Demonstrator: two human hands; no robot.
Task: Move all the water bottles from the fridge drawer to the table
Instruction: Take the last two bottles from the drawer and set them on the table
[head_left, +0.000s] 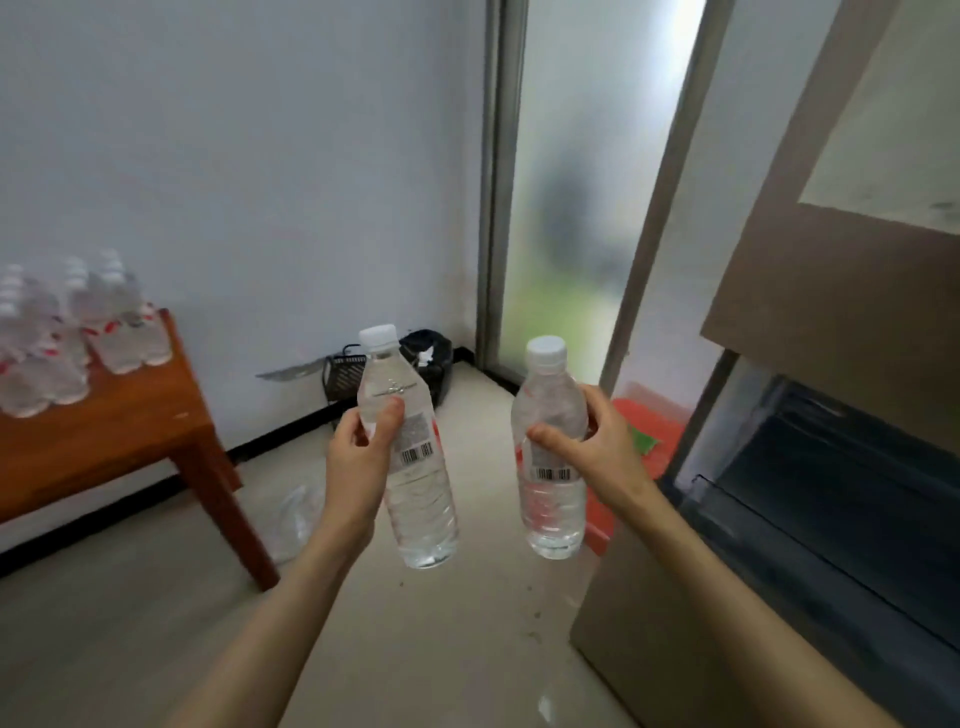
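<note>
Two bare forearms reach in from the bottom edge. L hand (363, 452) has fingers wrapped round a clear water bottle (410, 457), tilted slightly, white cap up. R hand (597, 441) grips a second bottle (550, 457), near upright. Both are held over open tiled floor (415, 649), apart from each other. Labels show barcodes w/ red print; text too small to read. Fridge drawer (831, 519) is pulled open at right. Wooden table (130, 426) at left carries a cluster of bottles (78, 338) near its far corner; front edge is bare.
</note>
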